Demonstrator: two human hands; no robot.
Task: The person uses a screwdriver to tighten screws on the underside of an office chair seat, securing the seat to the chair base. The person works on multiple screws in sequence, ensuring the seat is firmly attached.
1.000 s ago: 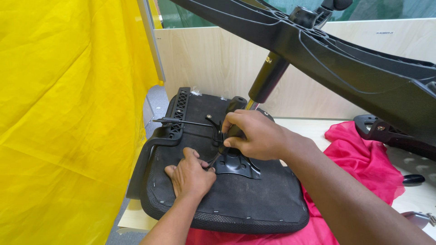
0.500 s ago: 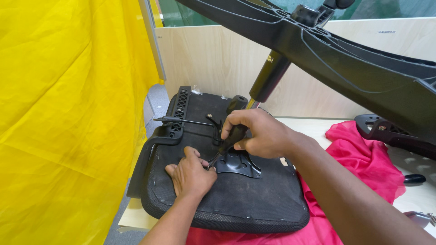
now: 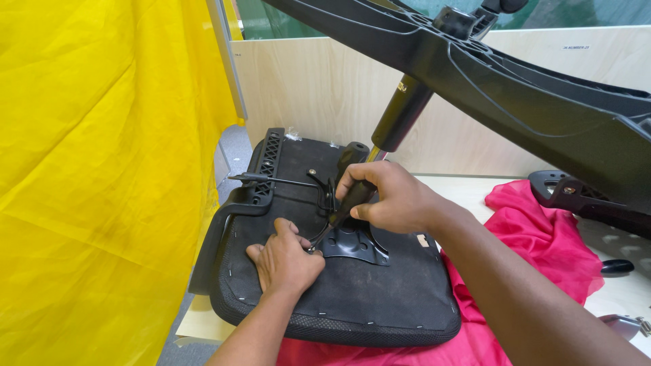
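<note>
An upturned black office-chair seat (image 3: 380,298) lies on a red cloth (image 3: 542,237) on a pale table. A black metal mechanism plate (image 3: 356,245) is fixed at its middle, with a thin lever rod (image 3: 278,180) sticking out to the left. My right hand (image 3: 393,196) grips the black handle of a screwdriver (image 3: 349,200), whose tip points down at the plate's left edge. My left hand (image 3: 285,261) rests flat on the seat underside just left of the plate, its fingertips pinched at the screwdriver tip.
The chair's black star base (image 3: 529,88) and gas cylinder (image 3: 400,112) slant overhead from the upper right. A yellow curtain (image 3: 95,176) hangs at the left. A wooden partition (image 3: 312,88) stands behind. Black chair parts (image 3: 576,196) lie at the right.
My right hand has shifted slightly on the screwdriver handle, turning it a little. My left hand and the seat have stayed in place.
</note>
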